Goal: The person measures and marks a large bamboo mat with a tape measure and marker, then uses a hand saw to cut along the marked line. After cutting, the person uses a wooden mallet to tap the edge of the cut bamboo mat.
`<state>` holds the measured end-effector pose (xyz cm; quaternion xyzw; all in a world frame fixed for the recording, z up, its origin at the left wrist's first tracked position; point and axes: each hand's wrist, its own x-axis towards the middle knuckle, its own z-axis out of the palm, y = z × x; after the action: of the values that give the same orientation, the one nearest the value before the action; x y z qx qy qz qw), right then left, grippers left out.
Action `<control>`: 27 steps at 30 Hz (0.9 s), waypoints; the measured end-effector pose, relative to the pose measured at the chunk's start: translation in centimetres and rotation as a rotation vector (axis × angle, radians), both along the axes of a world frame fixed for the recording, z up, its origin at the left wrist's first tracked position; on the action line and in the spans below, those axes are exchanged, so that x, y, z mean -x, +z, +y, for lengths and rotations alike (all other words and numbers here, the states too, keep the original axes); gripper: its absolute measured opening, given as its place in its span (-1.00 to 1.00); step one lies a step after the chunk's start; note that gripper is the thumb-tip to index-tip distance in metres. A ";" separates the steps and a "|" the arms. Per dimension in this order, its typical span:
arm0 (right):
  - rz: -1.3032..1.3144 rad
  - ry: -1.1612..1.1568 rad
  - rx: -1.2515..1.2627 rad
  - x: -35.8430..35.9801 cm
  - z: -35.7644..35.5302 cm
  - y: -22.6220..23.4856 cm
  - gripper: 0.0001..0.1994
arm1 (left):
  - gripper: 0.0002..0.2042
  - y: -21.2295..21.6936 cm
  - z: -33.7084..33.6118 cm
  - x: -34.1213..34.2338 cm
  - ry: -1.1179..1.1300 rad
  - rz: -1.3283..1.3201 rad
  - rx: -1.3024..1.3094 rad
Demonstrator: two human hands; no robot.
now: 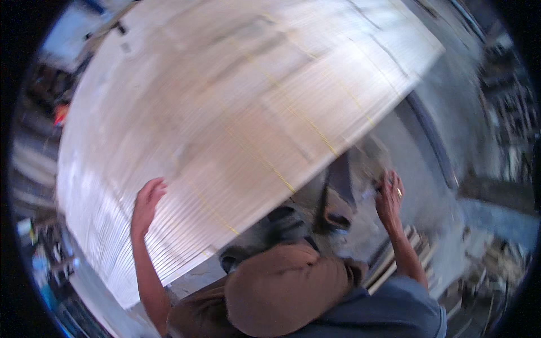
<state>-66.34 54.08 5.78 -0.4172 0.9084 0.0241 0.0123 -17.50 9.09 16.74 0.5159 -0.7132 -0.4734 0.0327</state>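
1. L hand (149, 204) — fingers loosely curved, slightly parted; over lg. flat, pale-tan ribbed panel (169, 112) w/ yellow lines, ahead of person.
2. R hand (389, 197) — can't tell grip (blur); off panel's near edge, over grey floor (420, 205).

Board (186, 118) ahead, left hand (147, 207) over its near left. Right hand (389, 200) right of board, over floor (468, 135); bar (431, 138) beyond right hand, wood strips (385, 271) behind.

No text, label, number or sign can be read anywhere in view; the blur leaves any possible lettering too indistinct to make out.
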 end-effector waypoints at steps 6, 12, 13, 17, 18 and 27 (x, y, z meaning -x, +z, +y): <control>-0.535 0.299 0.046 -10.4 5.6 -4.1 -0.51 | -0.67 -1.0 -9.9 6.2 -0.082 -0.095 0.264; -0.491 0.375 0.030 -13.3 0.5 -2.1 -0.42 | -0.60 -6.8 -19.0 7.5 -0.087 -0.202 0.743; -0.469 0.357 0.022 -13.0 -0.6 -1.6 -0.43 | -0.57 -7.6 -20.6 8.0 -0.057 -0.184 0.751; -0.496 0.174 -0.027 -13.3 -4.9 2.1 -0.48 | -0.46 -11.6 -27.2 6.7 0.123 -0.347 0.918; -0.499 0.091 -0.025 -13.4 -5.9 3.7 -0.49 | -0.44 -11.7 -28.0 7.1 0.151 -0.383 0.895; -0.646 -0.887 0.490 -19.5 -12.0 21.7 -0.59 | -0.39 -12.6 -28.0 7.2 0.236 -0.311 0.874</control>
<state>-46.81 42.06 27.48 0.0249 0.9251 -0.3217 0.2001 -24.69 -18.94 4.10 0.5960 -0.7785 -0.0393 0.1928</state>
